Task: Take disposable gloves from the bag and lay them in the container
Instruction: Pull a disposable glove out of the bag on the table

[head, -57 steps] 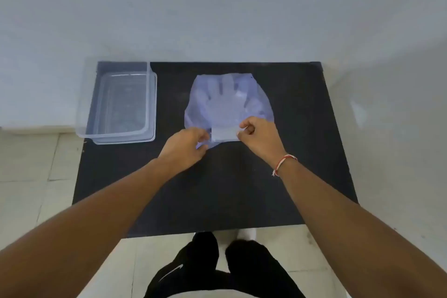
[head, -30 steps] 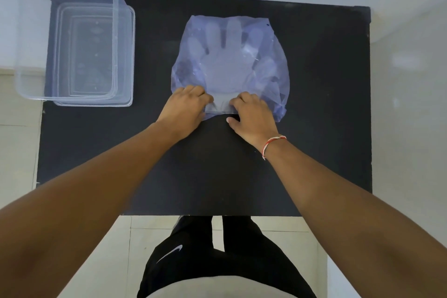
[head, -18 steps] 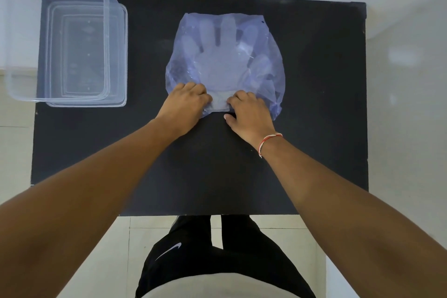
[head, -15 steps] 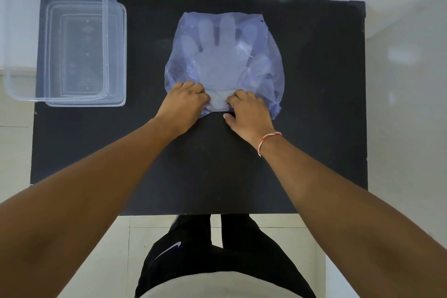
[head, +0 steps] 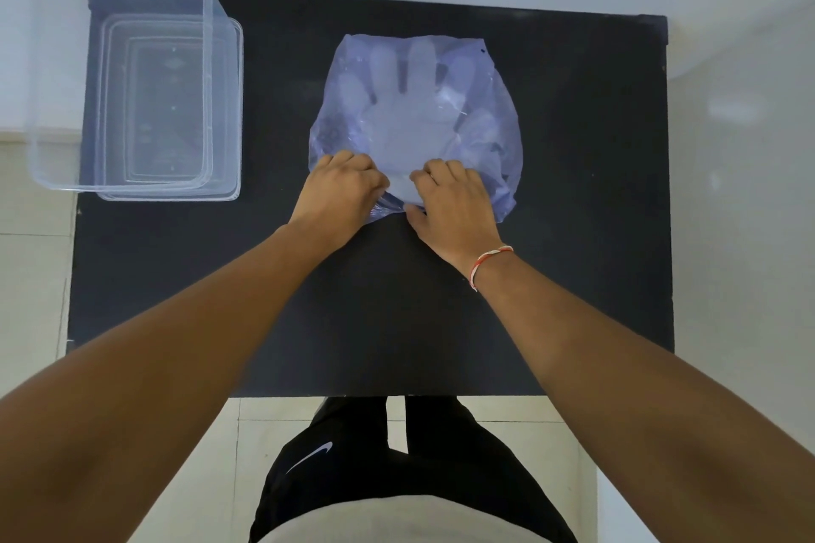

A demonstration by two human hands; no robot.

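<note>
Gloves (head: 412, 119) lie stacked inside the thin bluish bag (head: 494, 137) on the black table (head: 573, 234), well apart from the clear container (head: 222, 110). Left hand (head: 337, 194) and right hand (head: 454, 203) pinch the bag's mouth. Flimsy film may tear, or several gloves cling together. No label reads; only a white swoosh on the trousers (head: 308, 456).

Both hands now press down flat at the near edge of the bag (head: 494, 132) on the counter (head: 573, 234), where about two seconds ago they pinched its mouth from slightly above. The left hand (head: 339, 194) now curls its knuckles over the plastic beside the white cuff of the gloves (head: 410, 119); the right hand (head: 454, 203) lies with fingers spread over the cuff. Over the last half second, the hands barely shift.
</note>
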